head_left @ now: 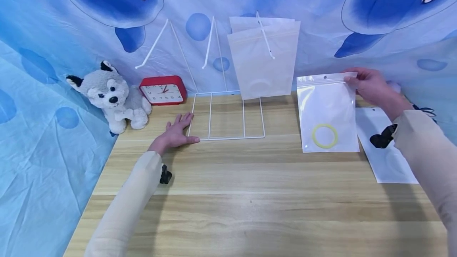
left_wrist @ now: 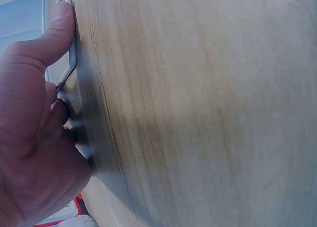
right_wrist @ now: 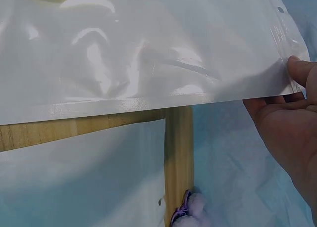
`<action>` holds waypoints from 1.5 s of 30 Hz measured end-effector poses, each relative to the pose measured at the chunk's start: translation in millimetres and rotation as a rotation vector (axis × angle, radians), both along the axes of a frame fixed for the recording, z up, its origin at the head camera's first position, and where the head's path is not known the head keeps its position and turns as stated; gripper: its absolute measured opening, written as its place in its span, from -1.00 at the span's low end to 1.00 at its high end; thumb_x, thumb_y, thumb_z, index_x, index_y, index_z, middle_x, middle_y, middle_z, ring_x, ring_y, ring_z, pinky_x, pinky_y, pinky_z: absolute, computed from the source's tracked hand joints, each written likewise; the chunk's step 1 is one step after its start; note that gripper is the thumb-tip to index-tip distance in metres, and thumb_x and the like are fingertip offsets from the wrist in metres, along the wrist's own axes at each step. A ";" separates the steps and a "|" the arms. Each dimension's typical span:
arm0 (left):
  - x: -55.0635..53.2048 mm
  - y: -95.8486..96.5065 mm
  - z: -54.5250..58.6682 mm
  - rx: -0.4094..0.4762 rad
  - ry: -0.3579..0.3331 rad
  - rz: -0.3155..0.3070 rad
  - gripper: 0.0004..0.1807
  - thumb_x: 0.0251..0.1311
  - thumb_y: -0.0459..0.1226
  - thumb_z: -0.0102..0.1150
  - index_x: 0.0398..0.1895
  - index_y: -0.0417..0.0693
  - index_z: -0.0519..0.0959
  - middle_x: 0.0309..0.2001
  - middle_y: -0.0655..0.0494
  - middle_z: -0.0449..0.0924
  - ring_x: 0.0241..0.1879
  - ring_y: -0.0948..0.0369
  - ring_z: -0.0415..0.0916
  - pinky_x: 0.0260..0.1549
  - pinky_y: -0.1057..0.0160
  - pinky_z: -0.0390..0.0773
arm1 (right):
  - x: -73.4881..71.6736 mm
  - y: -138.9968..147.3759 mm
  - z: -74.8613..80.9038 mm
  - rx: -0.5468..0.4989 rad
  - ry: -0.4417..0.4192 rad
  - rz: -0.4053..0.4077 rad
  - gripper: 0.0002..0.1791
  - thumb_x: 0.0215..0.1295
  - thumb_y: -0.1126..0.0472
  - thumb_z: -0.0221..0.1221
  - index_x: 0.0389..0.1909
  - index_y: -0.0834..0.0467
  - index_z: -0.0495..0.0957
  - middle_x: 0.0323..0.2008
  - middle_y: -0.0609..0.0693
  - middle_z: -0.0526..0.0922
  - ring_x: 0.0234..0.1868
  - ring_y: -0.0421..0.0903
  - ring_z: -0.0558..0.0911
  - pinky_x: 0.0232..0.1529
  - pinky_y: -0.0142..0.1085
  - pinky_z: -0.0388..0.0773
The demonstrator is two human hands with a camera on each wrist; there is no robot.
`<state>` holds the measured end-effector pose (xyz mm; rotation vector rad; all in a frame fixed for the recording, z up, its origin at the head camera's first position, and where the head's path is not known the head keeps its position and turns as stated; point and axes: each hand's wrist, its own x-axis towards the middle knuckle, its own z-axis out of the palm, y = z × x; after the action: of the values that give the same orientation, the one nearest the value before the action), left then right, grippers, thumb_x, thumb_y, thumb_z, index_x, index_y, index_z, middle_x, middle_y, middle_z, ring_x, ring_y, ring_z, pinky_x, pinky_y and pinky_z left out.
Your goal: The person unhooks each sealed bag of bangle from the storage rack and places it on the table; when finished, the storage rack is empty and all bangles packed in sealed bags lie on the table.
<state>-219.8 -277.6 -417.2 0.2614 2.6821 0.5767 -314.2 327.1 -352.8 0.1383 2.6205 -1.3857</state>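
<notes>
My right hand (head_left: 369,85) pinches the top right corner of a clear-fronted zip bag (head_left: 330,102), with the thumb on the front and fingers behind. Inside the bag, a yellow ring (head_left: 325,136) lies near the bottom. My left hand (head_left: 175,132) rests at the front left corner of a white wire rack (head_left: 232,138). Its fingers are spread, and the thumb (left_wrist: 58,31) lies along the wire in the left wrist view. Pale zip bags (head_left: 265,62) hang on the rack's right hook, with white backs facing me.
Another white bag (head_left: 382,142) lies on the wooden table (head_left: 242,201), partly under my right arm. A red clock (head_left: 163,90) and a plush husky (head_left: 110,94) stand left of the rack. Two bare hooks (head_left: 210,43) rise there. A fluffy lilac item (right_wrist: 194,209) sits by the right edge.
</notes>
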 end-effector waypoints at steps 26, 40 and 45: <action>-1.5 -1.2 2.6 0.008 -0.004 0.009 0.14 0.22 0.10 0.31 0.62 -0.09 -0.19 0.61 -0.11 -0.33 0.53 -0.15 -0.56 0.34 -0.33 -0.50 | -18.9 -12.0 -36.4 0.128 0.097 -0.005 -0.43 0.50 0.00 0.09 0.39 0.21 0.40 0.26 0.26 0.35 0.03 0.15 0.31 -0.21 -0.35 0.45; -0.1 -0.4 2.5 0.005 -0.007 0.006 0.15 0.21 0.09 0.32 0.62 -0.08 -0.19 0.61 -0.11 -0.34 0.53 -0.16 -0.54 0.35 -0.32 -0.49 | -15.5 -21.2 -52.1 0.245 0.195 -0.044 -0.31 0.42 0.09 0.10 0.37 0.49 0.23 0.15 0.52 0.36 0.06 0.36 0.39 -0.06 0.16 0.44; -0.6 -1.0 1.4 0.004 -0.006 0.006 0.15 0.20 0.10 0.32 0.62 -0.09 -0.19 0.61 -0.11 -0.34 0.53 -0.15 -0.54 0.35 -0.33 -0.49 | -18.5 -25.7 -54.4 0.274 0.160 -0.065 -0.25 0.39 0.13 0.09 0.45 0.47 0.11 0.27 0.54 0.31 0.23 0.43 0.35 0.17 0.24 0.37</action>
<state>-220.4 -278.6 -415.8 0.2526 2.6770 0.5844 -332.7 301.4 -407.2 0.1550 2.9544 -1.0890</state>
